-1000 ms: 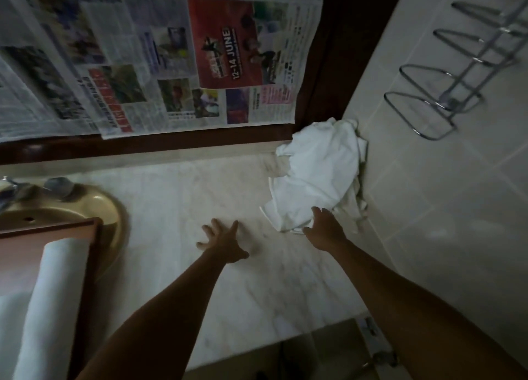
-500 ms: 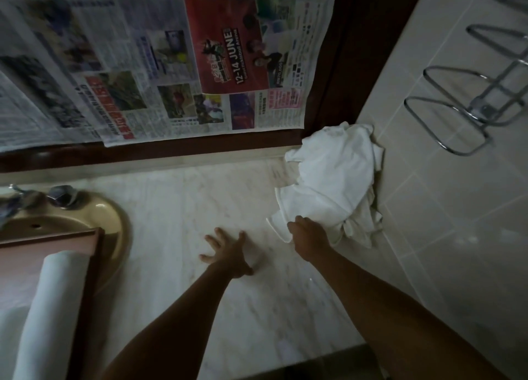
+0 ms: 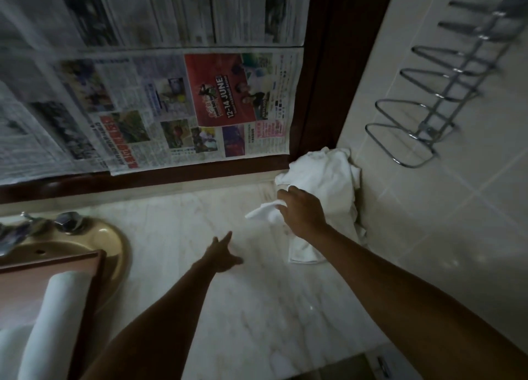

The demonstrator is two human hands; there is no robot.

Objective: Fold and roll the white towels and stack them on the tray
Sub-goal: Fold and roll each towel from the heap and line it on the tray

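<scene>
A crumpled heap of white towels (image 3: 328,179) lies on the marble counter in the corner against the tiled wall. My right hand (image 3: 301,211) grips one towel by its edge, and a white corner sticks out to the left of my fingers above the counter. My left hand (image 3: 221,252) hovers over the counter's middle with its fingers stretched out and holds nothing. At the lower left a brown wooden tray (image 3: 94,282) carries rolled white towels (image 3: 54,322).
The marble counter (image 3: 251,317) runs from a gold basin (image 3: 111,242) with a chrome tap (image 3: 67,222) on the left to the tiled wall on the right. Newspaper (image 3: 171,102) covers the mirror behind. A chrome wire rack (image 3: 428,105) hangs on the tiles.
My right hand has closed on a towel at the heap's near edge and lifted its corner up and leftward. My left hand has risen slightly off the counter.
</scene>
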